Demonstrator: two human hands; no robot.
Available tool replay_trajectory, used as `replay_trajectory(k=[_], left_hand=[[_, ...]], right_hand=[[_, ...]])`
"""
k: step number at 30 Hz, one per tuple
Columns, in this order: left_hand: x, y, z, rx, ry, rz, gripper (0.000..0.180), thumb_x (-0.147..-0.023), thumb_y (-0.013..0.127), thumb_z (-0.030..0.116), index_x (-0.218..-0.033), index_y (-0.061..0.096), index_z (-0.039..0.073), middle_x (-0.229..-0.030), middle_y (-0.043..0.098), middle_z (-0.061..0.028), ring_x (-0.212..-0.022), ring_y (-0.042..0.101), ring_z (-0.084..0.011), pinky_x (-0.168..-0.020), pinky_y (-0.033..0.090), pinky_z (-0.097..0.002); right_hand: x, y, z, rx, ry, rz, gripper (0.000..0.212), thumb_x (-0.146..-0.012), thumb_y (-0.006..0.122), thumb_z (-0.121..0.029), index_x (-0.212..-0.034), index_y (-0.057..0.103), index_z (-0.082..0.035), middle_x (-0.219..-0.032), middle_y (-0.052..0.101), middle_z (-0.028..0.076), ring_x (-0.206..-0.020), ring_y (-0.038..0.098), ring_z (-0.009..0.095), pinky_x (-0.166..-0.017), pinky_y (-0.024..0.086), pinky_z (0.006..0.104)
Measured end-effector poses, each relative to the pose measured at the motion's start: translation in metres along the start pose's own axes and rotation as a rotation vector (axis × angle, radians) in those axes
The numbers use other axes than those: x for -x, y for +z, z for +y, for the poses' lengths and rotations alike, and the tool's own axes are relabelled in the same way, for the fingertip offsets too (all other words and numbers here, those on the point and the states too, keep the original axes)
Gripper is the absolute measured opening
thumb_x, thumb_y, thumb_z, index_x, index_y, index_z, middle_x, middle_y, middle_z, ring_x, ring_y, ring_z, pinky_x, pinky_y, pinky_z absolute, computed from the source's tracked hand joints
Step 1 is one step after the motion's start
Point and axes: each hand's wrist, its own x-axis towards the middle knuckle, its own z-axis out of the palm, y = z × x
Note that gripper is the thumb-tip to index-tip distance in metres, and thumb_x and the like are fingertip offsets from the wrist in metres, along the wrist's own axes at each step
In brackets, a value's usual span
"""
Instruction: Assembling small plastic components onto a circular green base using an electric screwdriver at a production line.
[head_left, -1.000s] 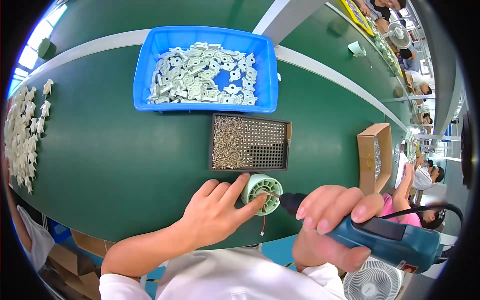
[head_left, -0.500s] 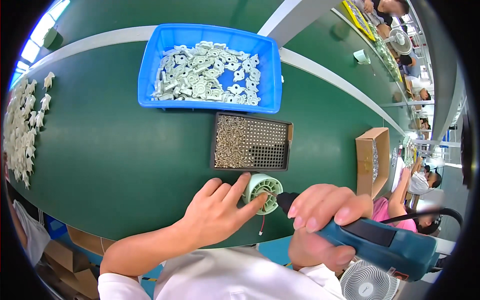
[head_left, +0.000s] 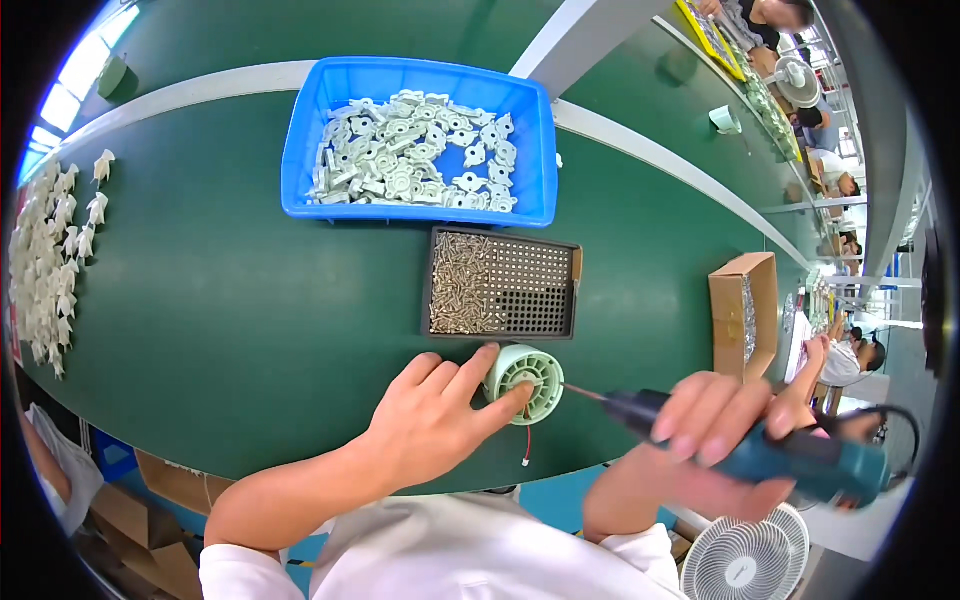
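My left hand (head_left: 425, 425) grips a pale green round plastic housing (head_left: 545, 402) near the table's front edge, index finger along its side and thumb at its ribbed inside. A thin red wire (head_left: 528, 442) with a small white connector hangs from the housing. To the right, my right hand (head_left: 715, 425) is wrapped around a teal and black electric screwdriver (head_left: 825, 465), slightly blurred by motion. The screwdriver's bit (head_left: 584, 392) points left at the housing, its tip just off the rim. Behind the housing lies a black screw tray (head_left: 568, 325), with loose screws (head_left: 460, 285) heaped on its left side and rows of holes on its right.
A blue bin (head_left: 300, 180) of pale green plastic parts stands behind the tray. White pieces (head_left: 45, 270) cover the table's far left. At right are a cardboard box (head_left: 728, 315), a fan (head_left: 740, 570) and the tool's black cord (head_left: 905, 415). Other people sit along the right.
My right hand has drawn the screwdriver back to the right, so its bit has come out of the housing. My left hand keeps its hold on the housing.
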Motion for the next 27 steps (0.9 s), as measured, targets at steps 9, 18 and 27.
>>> replay_trajectory(k=[9, 18, 27], left_hand=[[0.004, -0.005, 0.001, 0.099, -0.046, -0.040, 0.051, -0.070, 0.074, 0.027, -0.118, 0.061, 0.017, -0.112, 0.059, -0.0128, -0.075, 0.058, -0.0244, -0.071, 0.046, -0.0349], [-0.015, -0.080, -0.034, 0.186, -0.358, 0.308, 0.050, -0.069, 0.081, 0.016, -0.115, 0.062, 0.007, -0.109, 0.065, -0.0135, -0.096, 0.062, -0.0318, -0.083, 0.049, -0.0384], [-0.108, -0.142, -0.254, 0.118, -0.748, 0.472, 0.044, -0.081, 0.071, 0.027, -0.117, 0.061, 0.003, -0.082, 0.066, -0.0070, -0.071, 0.059, -0.0106, -0.067, 0.046, -0.0259]], right_hand=[[0.022, -0.066, 0.028, 1.021, 0.640, 0.357, 0.060, -0.086, 0.065, -0.010, -0.137, 0.035, 0.004, -0.096, 0.056, 0.007, -0.076, 0.055, 0.015, -0.068, 0.047, 0.0277], [0.040, -0.089, 0.041, 1.755, 0.291, 0.085, 0.045, -0.085, 0.062, -0.011, -0.127, 0.050, 0.000, -0.110, 0.055, 0.018, -0.099, 0.055, 0.037, -0.087, 0.044, 0.0418], [0.058, -0.049, 0.086, 1.128, 0.284, 0.250, 0.005, -0.085, 0.060, -0.004, -0.088, 0.062, -0.001, -0.073, 0.053, 0.004, -0.066, 0.051, 0.011, -0.059, 0.043, 0.0248]])
